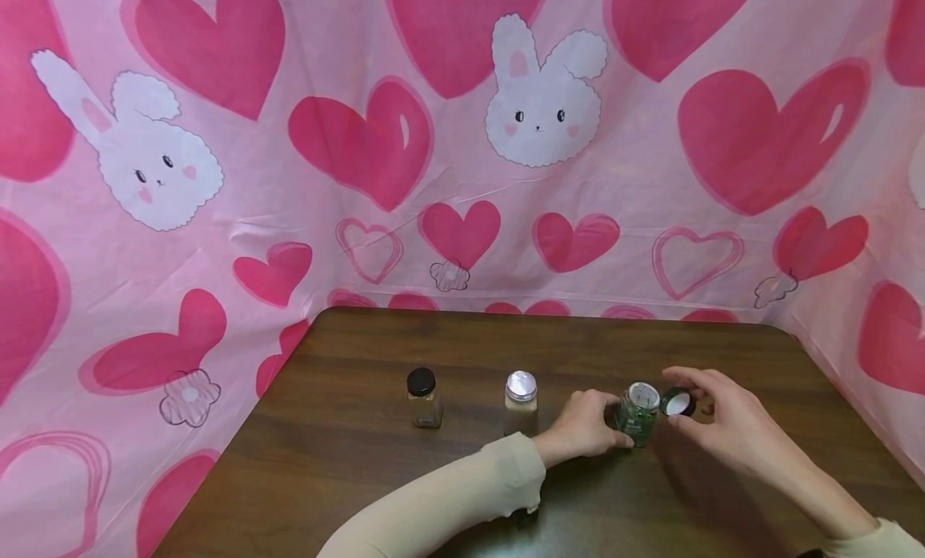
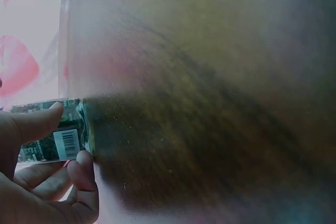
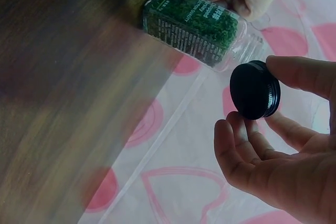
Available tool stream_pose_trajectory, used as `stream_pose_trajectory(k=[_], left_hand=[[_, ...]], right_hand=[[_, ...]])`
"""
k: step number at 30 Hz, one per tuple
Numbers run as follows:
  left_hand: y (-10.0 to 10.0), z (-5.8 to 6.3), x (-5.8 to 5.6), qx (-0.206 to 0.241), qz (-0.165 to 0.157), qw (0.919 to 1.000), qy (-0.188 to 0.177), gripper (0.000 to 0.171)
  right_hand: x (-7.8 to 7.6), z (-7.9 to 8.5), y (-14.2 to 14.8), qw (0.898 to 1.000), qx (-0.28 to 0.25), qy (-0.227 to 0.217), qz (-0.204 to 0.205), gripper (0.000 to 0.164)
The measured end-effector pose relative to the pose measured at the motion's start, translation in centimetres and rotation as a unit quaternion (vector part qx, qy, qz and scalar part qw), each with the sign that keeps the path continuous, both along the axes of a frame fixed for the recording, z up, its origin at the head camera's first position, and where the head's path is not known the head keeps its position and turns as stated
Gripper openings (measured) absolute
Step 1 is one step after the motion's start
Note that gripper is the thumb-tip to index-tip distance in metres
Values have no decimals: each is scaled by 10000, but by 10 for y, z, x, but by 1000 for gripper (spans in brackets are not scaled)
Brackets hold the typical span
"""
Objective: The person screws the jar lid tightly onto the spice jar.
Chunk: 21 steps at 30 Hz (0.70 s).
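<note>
A clear spice jar of chopped green herbs (image 1: 637, 421) stands upright on the brown table, its lid off. My left hand (image 1: 587, 424) grips it low on its side, thumb and fingers around the body. A label with a barcode shows on this herb jar (image 2: 46, 142) in the left wrist view. Just right of the jar's mouth, my right hand (image 1: 733, 417) pinches the round black lid (image 1: 678, 403) between thumb and fingers, its white inside facing the head camera. In the right wrist view the lid (image 3: 254, 90) is close to the clear threaded neck but apart from it.
Left of my hands stand a spice jar with a black lid (image 1: 425, 399) and a jar with a silvery top (image 1: 521, 389), its lower part behind my left arm. A dark object (image 1: 526, 512) is mostly hidden under my left sleeve. Pink heart-patterned cloth (image 1: 462, 189) hangs behind the table (image 1: 340, 478).
</note>
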<state>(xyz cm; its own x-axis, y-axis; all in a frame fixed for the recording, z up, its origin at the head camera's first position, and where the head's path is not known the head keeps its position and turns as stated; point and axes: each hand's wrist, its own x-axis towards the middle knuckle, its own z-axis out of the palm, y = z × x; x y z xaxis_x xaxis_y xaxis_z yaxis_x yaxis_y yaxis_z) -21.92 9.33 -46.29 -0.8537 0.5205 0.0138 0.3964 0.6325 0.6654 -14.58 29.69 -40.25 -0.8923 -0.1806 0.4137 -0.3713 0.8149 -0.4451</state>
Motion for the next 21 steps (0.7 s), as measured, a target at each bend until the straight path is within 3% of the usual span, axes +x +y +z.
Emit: stream_pose_trajectory(k=[21], left_hand=[[-1,-1,-1,90,-116,9998,-134,46]], right_hand=[[-1,3,-1,10000,-1,-55,3,57]])
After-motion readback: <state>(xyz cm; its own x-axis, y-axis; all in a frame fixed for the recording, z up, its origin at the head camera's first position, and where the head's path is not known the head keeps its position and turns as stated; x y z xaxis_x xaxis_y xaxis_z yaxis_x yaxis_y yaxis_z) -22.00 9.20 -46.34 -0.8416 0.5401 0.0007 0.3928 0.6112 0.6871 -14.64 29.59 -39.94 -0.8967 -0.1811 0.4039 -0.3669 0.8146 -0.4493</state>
